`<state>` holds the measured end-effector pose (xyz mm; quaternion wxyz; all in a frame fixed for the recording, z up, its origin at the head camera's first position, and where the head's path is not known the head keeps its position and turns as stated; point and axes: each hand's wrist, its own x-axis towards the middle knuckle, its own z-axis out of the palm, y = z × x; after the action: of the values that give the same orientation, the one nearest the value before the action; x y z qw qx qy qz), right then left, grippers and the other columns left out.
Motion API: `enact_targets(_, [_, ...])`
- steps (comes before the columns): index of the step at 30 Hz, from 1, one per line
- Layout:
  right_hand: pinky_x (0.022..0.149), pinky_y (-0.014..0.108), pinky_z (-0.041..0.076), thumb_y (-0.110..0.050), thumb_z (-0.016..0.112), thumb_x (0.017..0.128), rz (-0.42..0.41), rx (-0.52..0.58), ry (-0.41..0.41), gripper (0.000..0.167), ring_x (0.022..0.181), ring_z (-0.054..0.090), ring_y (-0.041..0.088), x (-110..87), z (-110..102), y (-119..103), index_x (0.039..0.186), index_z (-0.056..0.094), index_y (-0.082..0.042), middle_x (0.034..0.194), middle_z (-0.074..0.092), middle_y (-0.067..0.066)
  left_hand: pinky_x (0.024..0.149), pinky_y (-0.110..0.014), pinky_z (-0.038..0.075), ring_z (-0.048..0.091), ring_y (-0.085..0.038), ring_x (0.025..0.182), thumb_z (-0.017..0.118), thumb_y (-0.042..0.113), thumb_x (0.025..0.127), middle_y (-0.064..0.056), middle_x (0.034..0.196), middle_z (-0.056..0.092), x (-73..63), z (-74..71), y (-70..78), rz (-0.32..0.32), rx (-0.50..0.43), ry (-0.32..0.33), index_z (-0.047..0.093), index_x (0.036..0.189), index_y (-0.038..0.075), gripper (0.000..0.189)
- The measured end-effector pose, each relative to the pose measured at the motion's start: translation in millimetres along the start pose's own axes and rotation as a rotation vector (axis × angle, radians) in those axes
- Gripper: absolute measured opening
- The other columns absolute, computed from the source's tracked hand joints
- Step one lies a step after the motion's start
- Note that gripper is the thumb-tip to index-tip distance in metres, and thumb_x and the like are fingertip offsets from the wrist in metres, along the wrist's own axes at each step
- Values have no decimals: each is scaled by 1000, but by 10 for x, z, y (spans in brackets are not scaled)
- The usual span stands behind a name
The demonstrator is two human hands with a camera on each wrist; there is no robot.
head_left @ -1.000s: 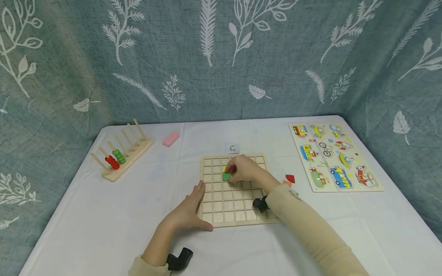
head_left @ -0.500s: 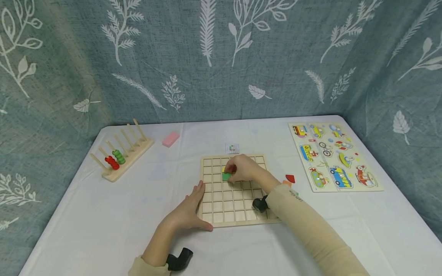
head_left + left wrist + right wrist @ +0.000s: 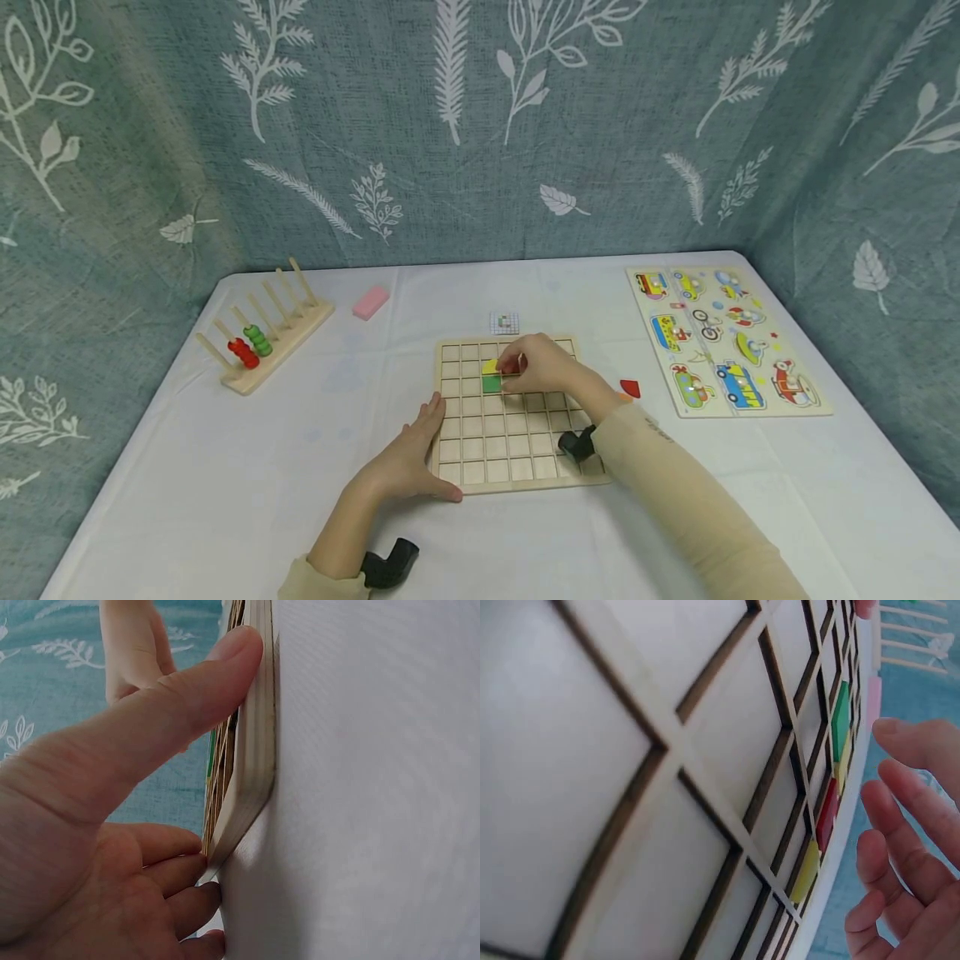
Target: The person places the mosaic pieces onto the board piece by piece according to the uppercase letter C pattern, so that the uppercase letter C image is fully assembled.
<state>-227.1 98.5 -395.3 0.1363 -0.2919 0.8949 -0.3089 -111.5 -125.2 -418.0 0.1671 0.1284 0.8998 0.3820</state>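
Note:
A wooden grid board (image 3: 474, 448) lies mid-table. My left hand (image 3: 411, 457) rests at its near left corner; in the left wrist view the straight thumb (image 3: 236, 664) presses the near edge and the fingertips touch the side. Over the upper part of the board, my right hand (image 3: 543, 367) has nothing between its fingers. The right wrist view shows its thumb and fingers apart, just off the tiles. A green tile (image 3: 841, 724), a yellow tile (image 3: 844, 763), a red tile (image 3: 826, 815) and another yellow tile (image 3: 805, 873) sit in squares of the grid.
Beyond the board lies a small patterned card (image 3: 505, 323). Right of it are a red piece (image 3: 631, 388) and an orange piece, partly behind the sleeve. A vehicle puzzle (image 3: 720, 342) lies far right, a pink block (image 3: 371, 302) and a bead peg rack (image 3: 281, 350) at left.
My right hand has shifted slightly right and its fingertips have come away from the green tile, uncovering more of the yellow tile. The left hand has stayed put.

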Motion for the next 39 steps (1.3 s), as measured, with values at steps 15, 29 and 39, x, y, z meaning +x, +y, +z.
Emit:
enact_targets(15, [62,26,47,-15,72,77,-39,13,34,22,68,53,13,-244,-162,109,97,70,-6,85,65,1,109,-52,9,4,-34,137,90,27,46,-19,150,6,0,5,5,4,-13,12,15,143,-6,127])
enact_targets(29, [63,28,48,-14,72,77,-15,59,56,24,68,54,13,-563,-340,223,97,69,-2,85,66,4,109,-51,9,4,-33,138,90,27,47,-19,150,6,-6,2,18,3,-16,17,15,143,-6,126])
enact_targets(39, [64,28,46,-16,75,74,47,29,64,29,72,54,14,-838,-354,366,99,69,-4,85,66,-1,109,-53,8,4,-35,137,90,26,48,-20,150,6,-16,-7,33,13,-25,9,15,142,-7,126])
